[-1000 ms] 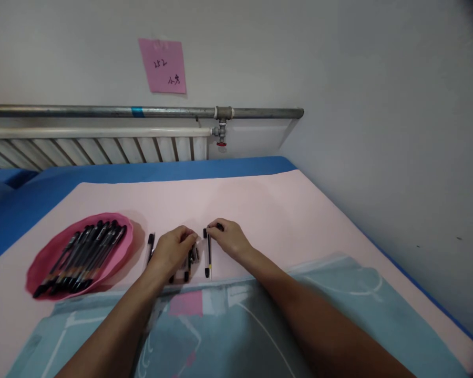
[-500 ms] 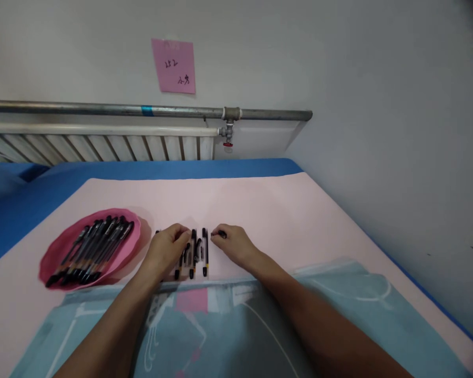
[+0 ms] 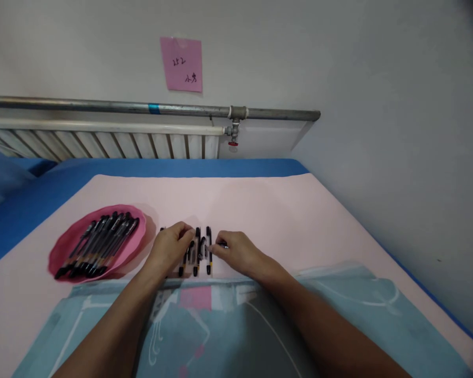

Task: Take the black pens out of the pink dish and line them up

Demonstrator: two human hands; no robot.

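Several black pens lie side by side on the pink sheet, among them a pen (image 3: 197, 257) in the middle and a pen (image 3: 209, 260) at the right. Small pen caps, such as the cap (image 3: 203, 248), lie in the gaps between them. Over the left part of the row, my left hand (image 3: 171, 244) has its thumb and fingers pinched; what they hold, if anything, is hidden. Just right of the row, my right hand (image 3: 238, 253) is closed around a small black pen cap (image 3: 224, 244), mostly covered by the fingers. Its fingertips reach to the rightmost pen.
A pink scalloped bowl (image 3: 140, 233) full of black pens stands at the left. Blue patterned cloth (image 3: 228, 320) lies along the near edge. Beyond the blue border (image 3: 197, 168) are a radiator (image 3: 161, 144) and a pipe (image 3: 114, 108); a wall (image 3: 410, 157) rises on the right.
My right hand has moved slightly down, closer to the rightmost pen, still holding the cap. My left hand keeps its pinch over the row. The whole view has shifted a little.
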